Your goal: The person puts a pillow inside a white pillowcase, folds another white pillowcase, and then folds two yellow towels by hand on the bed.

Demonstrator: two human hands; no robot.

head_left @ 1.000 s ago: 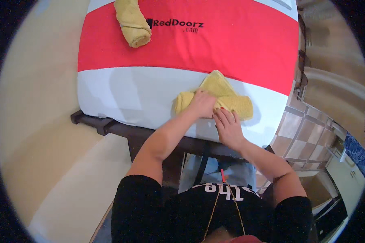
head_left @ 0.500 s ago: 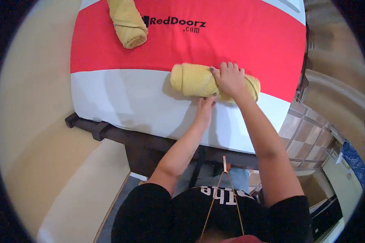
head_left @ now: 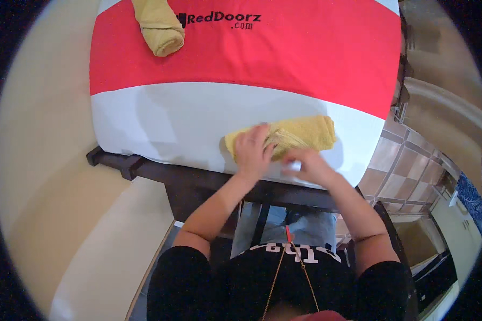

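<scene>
A yellow rolled towel (head_left: pixel 305 132) lies crosswise on the white part of the bed, near its front edge. My left hand (head_left: pixel 253 152) holds the left half of the roll, its fingers curved over the top and partly blurred. Close against the near side of the towel is my right hand (head_left: pixel 309 167), its fingers bent inward and smeared by motion; whether they pinch the cloth is unclear. A second yellow rolled towel (head_left: pixel 159 29) rests farther off at the left, on the red band (head_left: pixel 284 53) of the bed cover.
The dark wooden bed frame (head_left: pixel 198 178) runs along the bed's near edge, in front of my body. A beige wall (head_left: pixel 43 134) rises on the left. Tiled floor (head_left: pixel 393 166) borders the bed on the right, with a pale cabinet (head_left: pixel 463 235) beyond it.
The near towel has come toward me, off the red band onto the white. My left hand has moved from its near side onto its top; my right hand has left its top for the near side.
</scene>
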